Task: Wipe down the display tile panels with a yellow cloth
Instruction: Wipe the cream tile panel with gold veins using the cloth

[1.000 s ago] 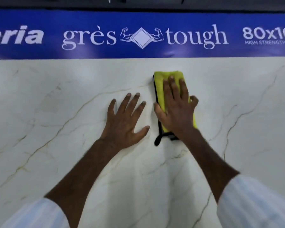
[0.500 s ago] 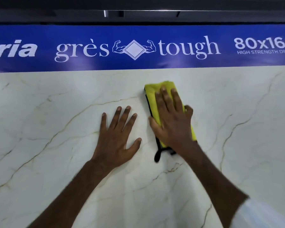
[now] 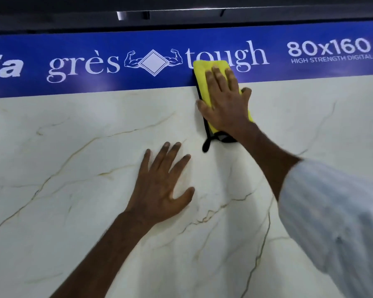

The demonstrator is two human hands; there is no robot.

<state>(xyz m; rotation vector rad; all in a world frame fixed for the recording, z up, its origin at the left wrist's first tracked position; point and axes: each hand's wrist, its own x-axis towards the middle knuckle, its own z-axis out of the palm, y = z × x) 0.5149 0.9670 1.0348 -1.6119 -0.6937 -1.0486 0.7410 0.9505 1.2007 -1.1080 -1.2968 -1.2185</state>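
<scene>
Straight fingers (image 3: 217,77) of the right hand (image 3: 224,104) press the yellow cloth (image 3: 201,70), now higher, overlapping the blue banner (image 3: 84,82). The left hand (image 3: 159,190) rests spread on the tile panel (image 3: 63,168). The palm hides the cloth's middle; perhaps a black loop sticks out below.

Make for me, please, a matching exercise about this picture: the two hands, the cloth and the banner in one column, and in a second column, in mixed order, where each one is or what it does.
Column 1
1. left hand
2. right hand
3. yellow cloth
4. blue banner

Column 2
A. lies partly on the banner, partly on the tile panel
B. rests flat on bare tile, fingers spread
C. presses flat on the cloth
D. runs along the top of the tile and carries white letters

Pairs: 1-B, 2-C, 3-A, 4-D
</scene>
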